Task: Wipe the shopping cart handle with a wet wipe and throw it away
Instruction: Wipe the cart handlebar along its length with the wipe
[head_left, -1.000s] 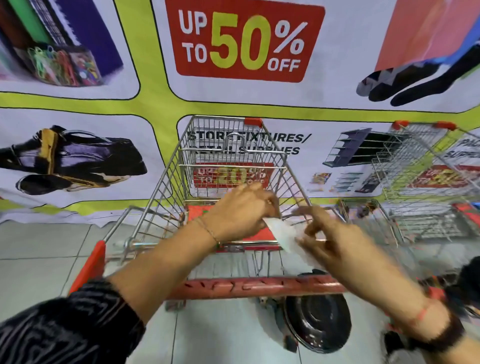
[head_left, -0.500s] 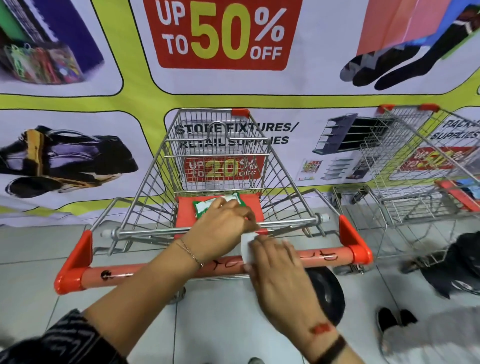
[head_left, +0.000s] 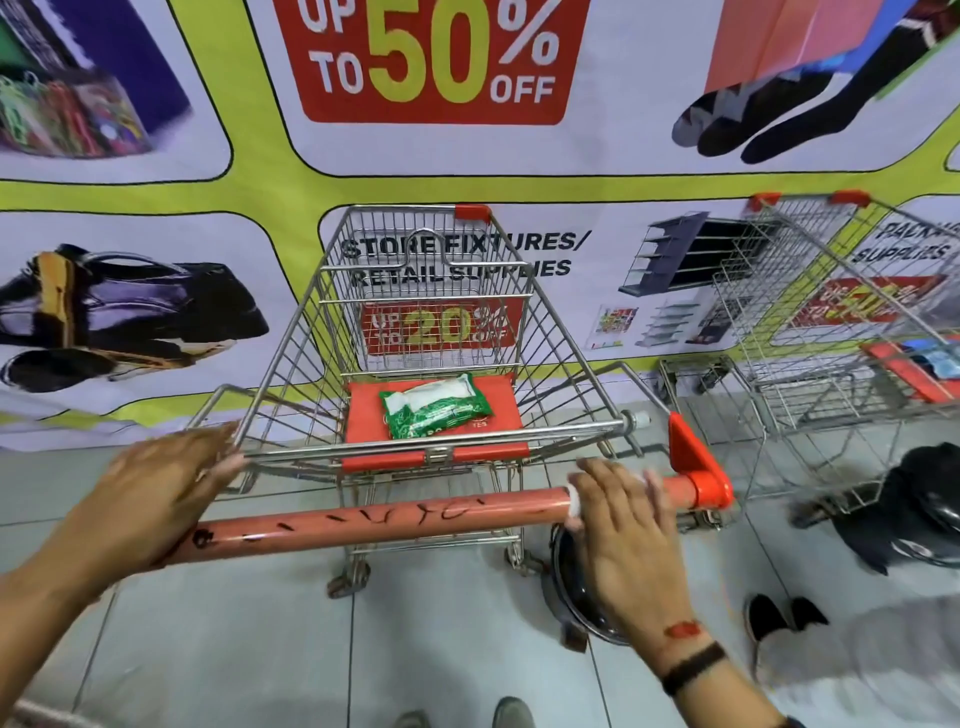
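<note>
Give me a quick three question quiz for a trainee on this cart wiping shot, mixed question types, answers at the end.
1. True or false: the right hand presses the wet wipe on the cart handle near its right end.
2. Where does the green wipes pack lie? A) on the floor B) on the cart's red child seat C) in the left hand
3. Fill in: black scribbles mark the handle to the ____ of the wipe.

Key: 1 true; 2 B; 3 left

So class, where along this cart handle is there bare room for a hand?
The handle is bare between the left hand and right hand, which presses the wipe. The right end, by the orange bracket, is crowded.
</note>
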